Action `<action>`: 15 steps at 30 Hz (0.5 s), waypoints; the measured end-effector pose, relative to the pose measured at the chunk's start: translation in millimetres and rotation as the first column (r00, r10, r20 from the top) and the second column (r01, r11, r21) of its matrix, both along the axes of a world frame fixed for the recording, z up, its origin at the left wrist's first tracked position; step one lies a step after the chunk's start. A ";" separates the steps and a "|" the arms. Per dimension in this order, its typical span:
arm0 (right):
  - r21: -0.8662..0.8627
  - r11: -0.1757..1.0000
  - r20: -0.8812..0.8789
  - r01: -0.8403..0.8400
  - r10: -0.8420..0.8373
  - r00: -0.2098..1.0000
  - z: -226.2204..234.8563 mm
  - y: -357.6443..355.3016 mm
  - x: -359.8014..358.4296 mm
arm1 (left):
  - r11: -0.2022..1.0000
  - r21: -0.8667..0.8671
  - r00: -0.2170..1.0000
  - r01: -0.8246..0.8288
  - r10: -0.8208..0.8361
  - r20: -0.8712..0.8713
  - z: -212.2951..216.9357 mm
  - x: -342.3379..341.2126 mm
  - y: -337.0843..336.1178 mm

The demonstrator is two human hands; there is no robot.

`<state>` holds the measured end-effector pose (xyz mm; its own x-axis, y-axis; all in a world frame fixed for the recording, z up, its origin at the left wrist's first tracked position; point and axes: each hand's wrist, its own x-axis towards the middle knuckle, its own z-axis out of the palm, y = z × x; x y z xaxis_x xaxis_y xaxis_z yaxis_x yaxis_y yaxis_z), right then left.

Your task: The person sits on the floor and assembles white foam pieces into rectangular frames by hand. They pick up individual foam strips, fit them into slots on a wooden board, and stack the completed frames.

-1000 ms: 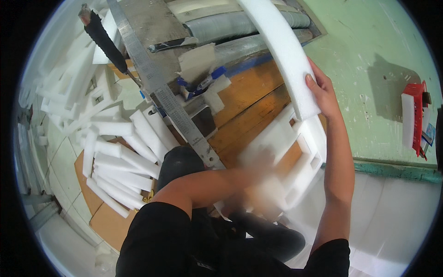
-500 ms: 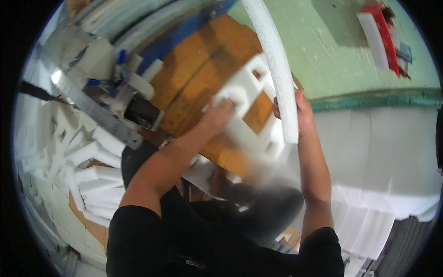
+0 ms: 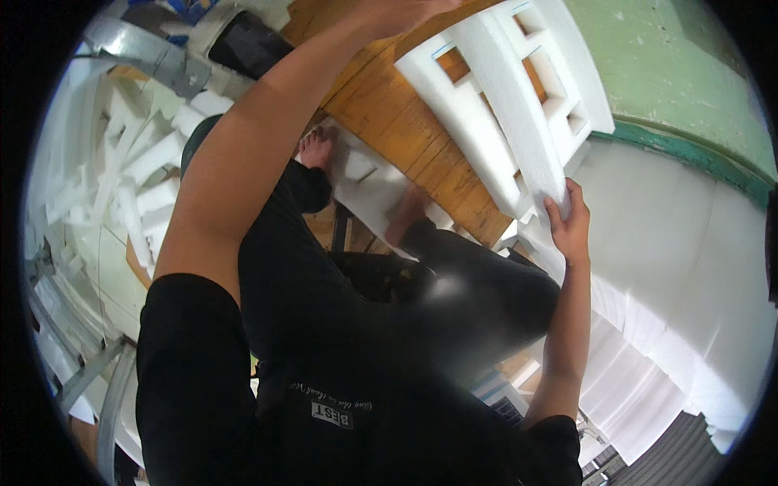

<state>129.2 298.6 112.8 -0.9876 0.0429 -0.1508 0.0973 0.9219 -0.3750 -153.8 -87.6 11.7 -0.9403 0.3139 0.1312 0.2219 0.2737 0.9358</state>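
- Brown wooden counter (image 3: 429,158) in the middle, green surface (image 3: 664,65) far right
- Foam frame (image 3: 458,117), white with square cutouts, at the counter's right side
- Right hand (image 3: 572,223), forearm raised from near right, grips the near end of a white foam strip (image 3: 519,113) slanting far-left over the frame
- Left arm stretched far; left hand (image 3: 409,12) partly cut off, grasp impossible to tell

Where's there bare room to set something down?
Wooden board: bare patch between the left forearm and white foam frame. Green surface: bare in view, right of the frame. Crowded: the frame, crossed by the foam strip in the right hand; far left, jumbled foam pieces.
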 end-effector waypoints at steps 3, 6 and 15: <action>0.044 0.997 -0.035 -0.071 0.073 0.997 -15.4 2.8 5.9 | 0.994 -0.081 0.997 0.075 -0.073 0.039 34.7 27.1 2.3; 0.062 0.990 -0.018 -0.125 0.127 0.992 -23.6 -3.8 -1.1 | 0.973 -0.097 0.977 0.207 -0.201 0.070 15.3 21.5 4.6; 0.086 0.974 0.028 -0.212 0.210 0.977 -20.0 -21.1 -9.8 | 0.959 -0.219 0.982 0.180 -0.188 -0.013 -15.6 4.7 9.7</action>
